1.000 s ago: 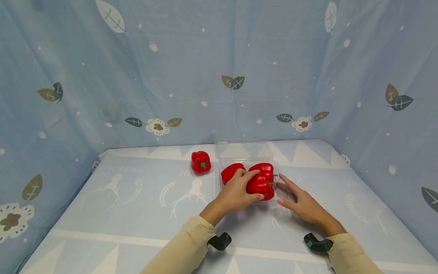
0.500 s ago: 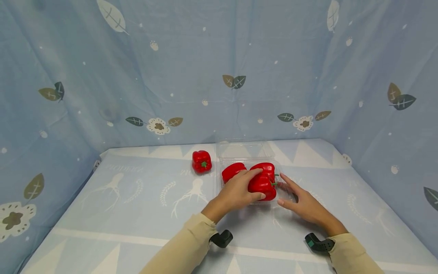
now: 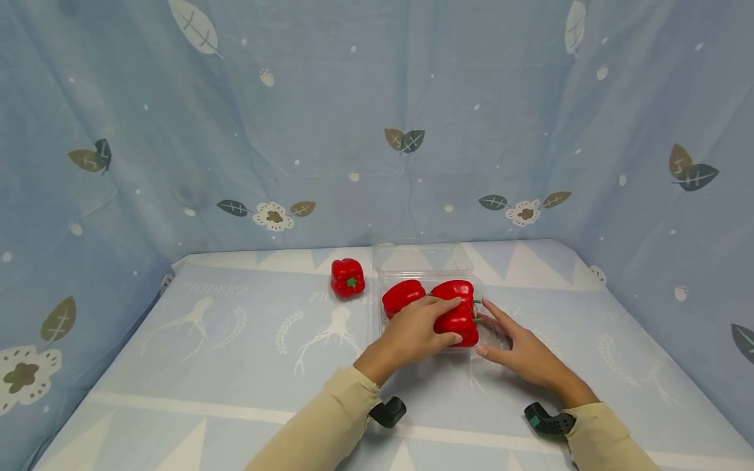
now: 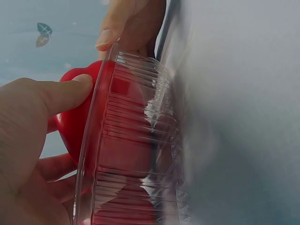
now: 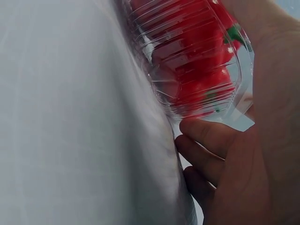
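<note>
My left hand point(image 3: 415, 330) grips the nearer red bell pepper point(image 3: 462, 325) inside a clear plastic clamshell container point(image 3: 383, 327), thumb on its near side and fingers over its top. Behind it lies a second bell pepper point(image 3: 452, 288), and a third bell pepper point(image 3: 402, 296) lies at the left. In the left wrist view the held pepper point(image 4: 77, 119) bulges above the container's ribbed wall point(image 4: 124, 140). My right hand point(image 3: 524, 350) holds the container's right end, thumb at the near rim. The right wrist view has its fingertips point(image 5: 190, 126) against the end wall.
Another red bell pepper point(image 3: 347, 279) stands on the table left of the container. The container's hinged lid point(image 3: 421, 257) lies folded back behind it. A patterned blue curtain point(image 3: 330, 98) surrounds the cloth-covered table point(image 3: 235, 366) at the back and sides.
My left hand has shifted slightly right, and the near bell pepper has moved a little right with it. A green stem now shows beside the left pepper. My right hand stays put.
</note>
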`<state>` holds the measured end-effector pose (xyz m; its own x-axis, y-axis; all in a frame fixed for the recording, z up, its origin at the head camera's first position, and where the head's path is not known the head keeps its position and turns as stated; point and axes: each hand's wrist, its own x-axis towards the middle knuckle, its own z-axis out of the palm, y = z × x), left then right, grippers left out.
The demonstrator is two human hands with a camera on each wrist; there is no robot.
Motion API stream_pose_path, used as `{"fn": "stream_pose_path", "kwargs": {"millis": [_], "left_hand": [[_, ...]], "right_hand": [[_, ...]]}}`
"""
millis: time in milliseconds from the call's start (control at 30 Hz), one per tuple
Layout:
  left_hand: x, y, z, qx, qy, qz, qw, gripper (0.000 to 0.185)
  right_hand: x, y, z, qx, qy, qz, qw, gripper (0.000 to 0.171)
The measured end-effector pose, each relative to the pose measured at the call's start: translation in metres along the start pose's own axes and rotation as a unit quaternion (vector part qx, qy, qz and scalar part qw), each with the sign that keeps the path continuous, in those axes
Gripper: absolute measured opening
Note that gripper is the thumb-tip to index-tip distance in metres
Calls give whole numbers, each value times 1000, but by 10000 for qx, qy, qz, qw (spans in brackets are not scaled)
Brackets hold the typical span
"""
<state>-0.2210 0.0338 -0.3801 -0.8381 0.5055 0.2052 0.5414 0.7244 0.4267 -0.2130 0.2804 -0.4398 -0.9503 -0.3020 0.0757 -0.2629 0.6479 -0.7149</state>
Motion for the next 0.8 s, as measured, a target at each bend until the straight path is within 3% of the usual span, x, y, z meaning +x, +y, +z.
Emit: {"fn": "stream_pose_path", "kwargs": {"millis": [433,800], "left_hand": [[5,6,4,246,9,42,9997,68],[11,6,10,111,-28,-129,9999,69]], "right_hand": [[-1,-2,0,9,-19,111,9999,87],[1,-1,1,-136,26,113,9998,89]]}}
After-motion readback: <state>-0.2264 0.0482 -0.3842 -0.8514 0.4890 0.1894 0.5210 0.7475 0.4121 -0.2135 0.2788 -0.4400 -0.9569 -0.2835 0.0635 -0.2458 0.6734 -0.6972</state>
